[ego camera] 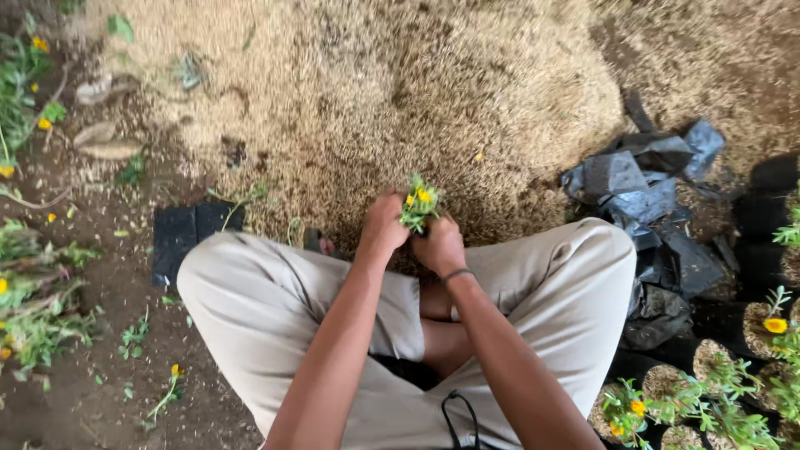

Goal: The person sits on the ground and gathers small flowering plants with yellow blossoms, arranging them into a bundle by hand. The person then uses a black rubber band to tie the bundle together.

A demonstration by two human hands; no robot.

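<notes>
I sit cross-legged in beige trousers before a big pile of tan husk mix. My left hand and my right hand are pressed together around a small seedling with green leaves and yellow flowers. The plant's top sticks up between my fingers. What lies under the hands is hidden; a dark edge shows beside the right hand. A thin band circles my right wrist.
Empty black plastic grow bags lie crumpled at the right. Filled black bags with flowering seedlings stand at the lower right. A flat black bag stack lies left of my knee. Loose uprooted seedlings are scattered on the soil at the left.
</notes>
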